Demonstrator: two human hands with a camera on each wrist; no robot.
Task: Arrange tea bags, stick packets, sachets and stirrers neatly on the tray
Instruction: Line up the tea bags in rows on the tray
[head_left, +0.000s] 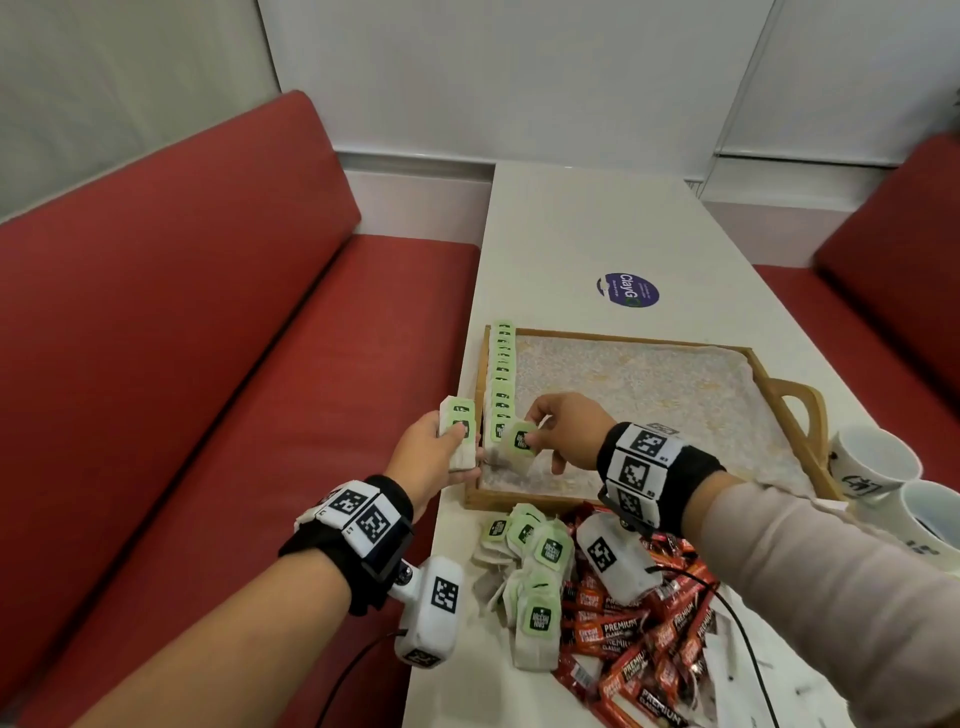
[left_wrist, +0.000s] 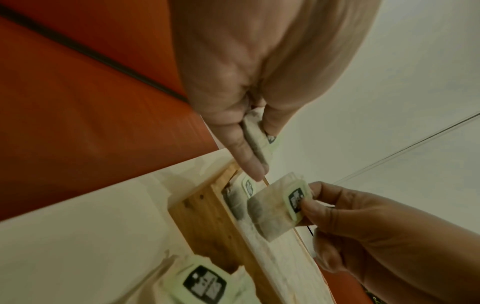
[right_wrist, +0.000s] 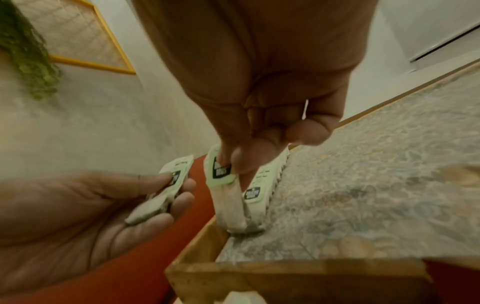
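"PREMIUM" on red stick packets (head_left: 631, 631) — "ClayG" on table sticker (head_left: 627, 289).

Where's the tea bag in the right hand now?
In the head view, the tea bag is pinched by the right hand at the tray's near-left corner, joining the row of tea bags.

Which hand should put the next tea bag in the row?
Probably the right hand: it already pinches a tea bag at the row's near end, inside the tray. The left hand holds spares outside.

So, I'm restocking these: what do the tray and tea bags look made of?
Tray: light wood, probably unvarnished; grain and knots show, and a patterned liner covers its floor. Tea bags: thin filter paper, dark leaf showing through, with glossy green tags.
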